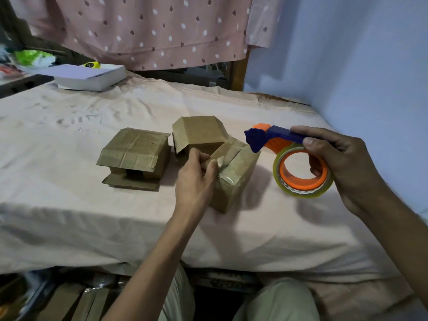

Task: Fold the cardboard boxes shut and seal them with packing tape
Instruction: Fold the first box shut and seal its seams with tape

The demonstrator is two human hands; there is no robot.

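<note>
Three small brown cardboard boxes lie on the pink-sheeted bed (69,228). The near box (234,177) has clear tape across its top and down its front. My left hand (196,177) grips its left top corner, thumb pressing the tape end. Behind it stands a box (199,134) with loose side flaps. To the left sits a third box (136,154) whose flaps hang open at the front. My right hand (340,167) holds a blue and orange tape dispenser (289,156) with a clear tape roll in the air, just right of the near box.
A white flat box (92,77) with a yellow object on it lies at the bed's far left corner. A blue wall (359,54) borders the right side, and a dotted pink cloth (150,31) hangs behind. Flat cardboard (69,302) lies on the floor by my knees.
</note>
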